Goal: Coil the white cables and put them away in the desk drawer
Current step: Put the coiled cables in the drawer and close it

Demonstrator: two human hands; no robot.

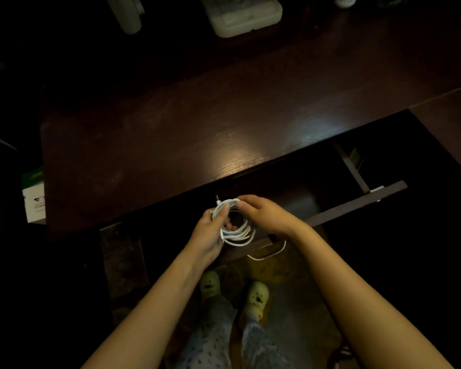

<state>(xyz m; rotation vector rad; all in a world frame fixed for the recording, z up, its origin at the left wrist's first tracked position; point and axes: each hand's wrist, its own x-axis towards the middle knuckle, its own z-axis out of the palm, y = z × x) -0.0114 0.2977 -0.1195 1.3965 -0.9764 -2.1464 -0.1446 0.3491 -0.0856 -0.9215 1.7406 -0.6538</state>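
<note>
A white cable (237, 234) is wound into a round coil and held over the open desk drawer (357, 206). My left hand (210, 233) grips the coil's left side with the fingers through its middle. My right hand (266, 213) pinches the top of the coil from the right. A small metal plug sticks up from the coil's upper left. The drawer's inside is dark and I cannot make out its contents. Its metal handle (269, 251) shows just below the coil.
The dark wooden desk top (197, 129) stretches beyond the drawer. A pale plastic box (245, 14) and a white object (127, 13) stand at its far edge. A white and green carton (35, 198) sits at the left. My slippered feet (234, 291) are below.
</note>
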